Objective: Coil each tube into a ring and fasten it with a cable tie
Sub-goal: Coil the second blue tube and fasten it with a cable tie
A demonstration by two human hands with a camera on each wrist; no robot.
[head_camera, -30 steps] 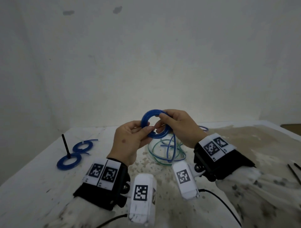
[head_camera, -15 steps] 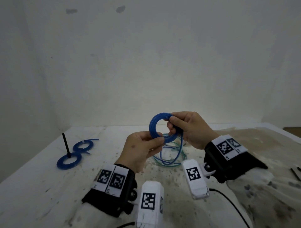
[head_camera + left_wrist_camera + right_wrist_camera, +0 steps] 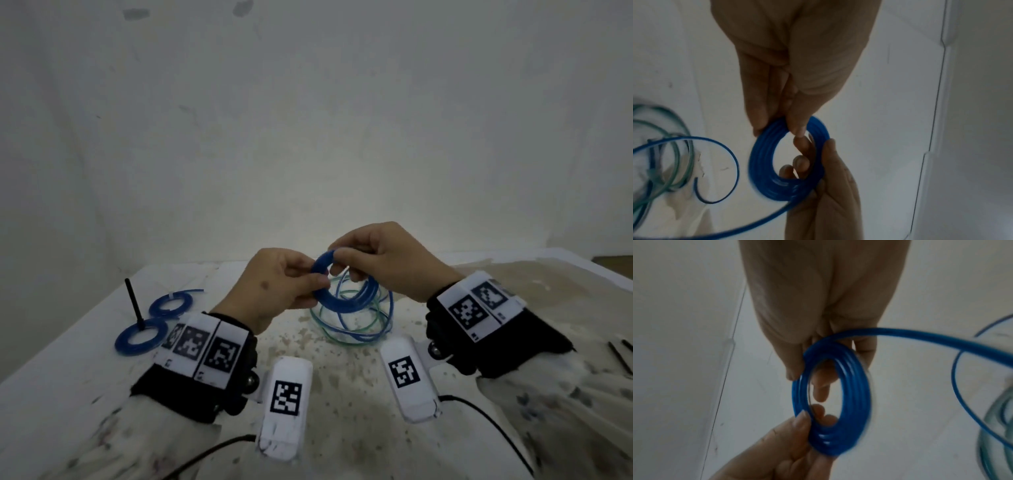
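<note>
Head cam: left hand [image 3: 274, 291] and right hand [image 3: 383, 260] both pinch the blue tube coil [image 3: 334, 289], held tilted between them above the table [image 3: 513, 291]. Left wrist cam: loose tail [image 3: 719, 162] curls away. Right wrist cam: coil's hole faces the lens, oval standing tall.

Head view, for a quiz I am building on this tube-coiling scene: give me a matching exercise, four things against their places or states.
Things:
1. blue coil
2. loose tubes
3. two finished rings
4. black cable ties

Places or states:
A. flat on the table, far left
B. at the table's right edge
C. pinched by left hand and right hand
D. tangled heap on the table below the hands

Pairs: 1-C, 2-D, 3-A, 4-B
</note>
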